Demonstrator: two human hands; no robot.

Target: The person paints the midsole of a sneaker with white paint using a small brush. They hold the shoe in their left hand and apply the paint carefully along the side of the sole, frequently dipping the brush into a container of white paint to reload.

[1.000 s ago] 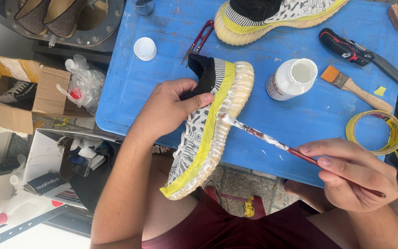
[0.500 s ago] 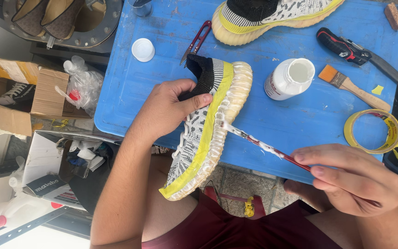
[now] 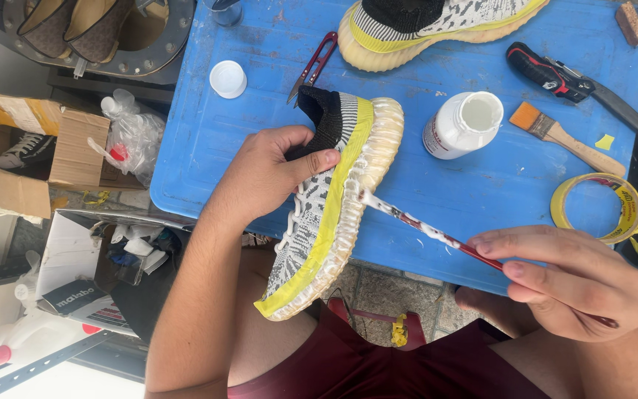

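Blue worktable [image 3: 481,192] amid floor clutter; left hand [image 3: 267,174] grips sneaker [image 3: 334,214], right hand [image 3: 574,281] pinches brush [image 3: 437,233].

One head-worn view looks steeply down, close over the blue table [image 3: 260,177], apparently from its near edge.

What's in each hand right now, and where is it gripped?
The left hand grips the sneaker by its knit upper near the collar. The right hand holds the thin red brush by the rear of its handle.
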